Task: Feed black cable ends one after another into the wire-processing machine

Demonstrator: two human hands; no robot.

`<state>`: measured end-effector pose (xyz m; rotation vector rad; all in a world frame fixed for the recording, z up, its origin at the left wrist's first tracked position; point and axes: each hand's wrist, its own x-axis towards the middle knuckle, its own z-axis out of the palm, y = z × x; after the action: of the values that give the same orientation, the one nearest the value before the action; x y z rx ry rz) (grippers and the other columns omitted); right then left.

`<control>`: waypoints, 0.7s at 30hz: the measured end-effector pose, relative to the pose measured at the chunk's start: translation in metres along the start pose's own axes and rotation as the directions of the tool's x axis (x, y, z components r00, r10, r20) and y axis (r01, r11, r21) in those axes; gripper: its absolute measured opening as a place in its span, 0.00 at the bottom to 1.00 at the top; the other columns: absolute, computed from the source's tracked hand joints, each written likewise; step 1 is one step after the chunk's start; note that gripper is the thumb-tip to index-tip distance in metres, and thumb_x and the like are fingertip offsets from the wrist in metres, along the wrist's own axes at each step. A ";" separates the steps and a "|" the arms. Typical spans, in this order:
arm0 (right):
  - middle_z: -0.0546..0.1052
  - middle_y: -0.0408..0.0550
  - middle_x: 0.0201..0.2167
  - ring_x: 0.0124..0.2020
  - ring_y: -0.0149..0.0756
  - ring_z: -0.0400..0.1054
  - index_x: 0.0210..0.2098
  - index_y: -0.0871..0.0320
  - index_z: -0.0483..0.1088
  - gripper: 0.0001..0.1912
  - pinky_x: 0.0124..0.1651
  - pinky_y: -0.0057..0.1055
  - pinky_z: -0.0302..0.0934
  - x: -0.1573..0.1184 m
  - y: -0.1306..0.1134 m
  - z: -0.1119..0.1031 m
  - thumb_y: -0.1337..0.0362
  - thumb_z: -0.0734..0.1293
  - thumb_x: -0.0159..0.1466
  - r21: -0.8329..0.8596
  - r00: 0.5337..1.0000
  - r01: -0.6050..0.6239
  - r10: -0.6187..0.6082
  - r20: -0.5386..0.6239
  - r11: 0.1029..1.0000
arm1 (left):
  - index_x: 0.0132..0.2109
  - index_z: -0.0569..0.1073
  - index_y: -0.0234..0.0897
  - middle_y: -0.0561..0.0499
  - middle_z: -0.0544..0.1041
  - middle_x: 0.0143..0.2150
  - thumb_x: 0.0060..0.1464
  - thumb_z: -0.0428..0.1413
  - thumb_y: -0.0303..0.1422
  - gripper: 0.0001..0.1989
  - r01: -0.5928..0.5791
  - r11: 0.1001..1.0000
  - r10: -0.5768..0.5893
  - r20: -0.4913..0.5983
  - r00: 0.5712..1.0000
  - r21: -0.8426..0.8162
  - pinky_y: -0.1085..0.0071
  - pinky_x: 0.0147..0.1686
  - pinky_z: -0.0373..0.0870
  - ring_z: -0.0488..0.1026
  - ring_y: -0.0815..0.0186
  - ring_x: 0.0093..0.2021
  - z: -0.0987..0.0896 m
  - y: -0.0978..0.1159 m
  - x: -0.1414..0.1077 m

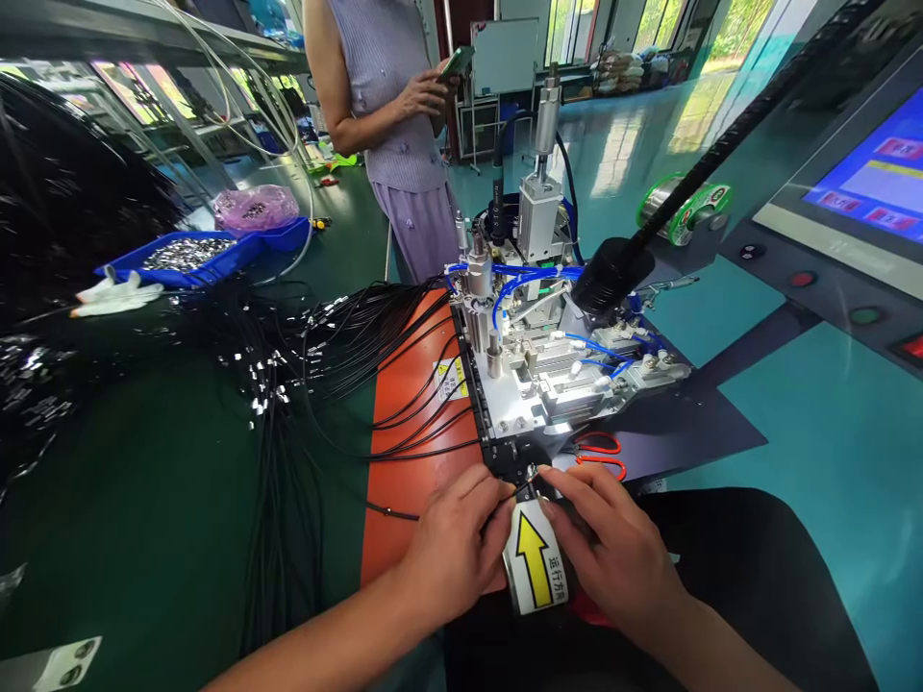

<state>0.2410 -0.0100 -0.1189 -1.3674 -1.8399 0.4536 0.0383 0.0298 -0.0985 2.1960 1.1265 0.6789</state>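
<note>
My left hand [461, 533] pinches a thin black cable [520, 488] between thumb and forefinger. At the cable's tip is a small shiny metal piece [532, 473], and my right hand [612, 533] holds it at its fingertips; its exact shape is too small to tell. Both hands meet over the front end of a bench machine [515, 408] with metal cylinders and blue air tubes. Below the fingertips is a white plate [515, 577] bearing a yellow arrow. Red-handled scissors [602, 461] lie just beyond my right hand.
Black cables [288, 481] with metal ends spread over the green table and orange mat [404, 384]. Farther left are a blue tray [216, 274] of small metal parts and a white glove [115, 296]. A control screen [880, 183] stands right. Someone [393, 106] stands behind, holding a phone.
</note>
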 end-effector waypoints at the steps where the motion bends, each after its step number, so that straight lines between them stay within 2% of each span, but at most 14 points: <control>1: 0.71 0.51 0.44 0.42 0.38 0.72 0.59 0.54 0.67 0.18 0.42 0.32 0.68 -0.001 0.001 0.000 0.67 0.63 0.70 -0.009 1.000 0.009 -0.009 -0.007 1.000 | 0.41 0.72 0.36 0.48 0.70 0.36 0.66 0.49 0.30 0.08 0.001 1.000 -0.001 0.003 1.000 -0.001 0.71 0.34 0.66 0.68 0.65 0.35 0.000 0.000 0.000; 6: 0.72 0.50 0.44 0.43 0.37 0.72 0.55 0.54 0.70 0.15 0.42 0.31 0.68 -0.002 -0.001 -0.001 0.67 0.63 0.70 0.036 0.999 -0.027 0.028 -0.034 0.999 | 0.40 0.72 0.36 0.48 0.70 0.35 0.66 0.49 0.30 0.08 -0.002 1.000 0.002 -0.002 1.000 0.000 0.71 0.33 0.65 0.67 0.65 0.35 0.000 0.000 0.000; 11: 0.73 0.45 0.36 0.33 0.33 0.69 0.41 0.54 0.73 0.06 0.36 0.30 0.66 0.011 -0.009 -0.002 0.62 0.65 0.69 0.201 0.968 -0.250 0.247 0.040 0.947 | 0.41 0.73 0.36 0.48 0.71 0.35 0.66 0.50 0.30 0.07 -0.007 1.000 0.006 -0.029 1.000 -0.025 0.71 0.33 0.66 0.68 0.65 0.35 0.000 0.001 0.000; 14: 0.73 0.43 0.33 0.32 0.33 0.69 0.37 0.54 0.73 0.07 0.35 0.30 0.65 0.017 -0.012 -0.003 0.60 0.65 0.69 0.243 0.936 -0.351 0.334 0.111 0.904 | 0.41 0.73 0.36 0.47 0.71 0.36 0.65 0.50 0.29 0.07 -0.006 0.999 0.004 -0.036 0.999 -0.036 0.71 0.32 0.66 0.68 0.65 0.35 -0.001 0.000 0.000; 17: 0.74 0.43 0.34 0.33 0.34 0.69 0.37 0.54 0.73 0.08 0.35 0.30 0.64 0.019 -0.012 -0.003 0.59 0.64 0.69 0.249 0.932 -0.361 0.340 0.124 0.899 | 0.42 0.74 0.37 0.47 0.72 0.35 0.65 0.51 0.29 0.07 -0.021 0.998 0.019 -0.040 0.999 -0.056 0.72 0.31 0.66 0.69 0.65 0.35 -0.002 0.000 0.000; 21: 0.74 0.45 0.33 0.33 0.35 0.69 0.35 0.54 0.73 0.08 0.35 0.31 0.64 0.017 -0.015 0.002 0.60 0.65 0.69 0.271 0.937 -0.348 0.342 0.072 0.897 | 0.40 0.74 0.37 0.48 0.71 0.33 0.64 0.52 0.30 0.06 -0.020 0.997 0.016 -0.050 0.999 -0.073 0.72 0.31 0.65 0.68 0.65 0.33 -0.003 0.002 0.001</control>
<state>0.2280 0.0012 -0.1037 -1.4938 -1.4790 0.8821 0.0377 0.0301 -0.0954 2.1406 1.0896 0.7737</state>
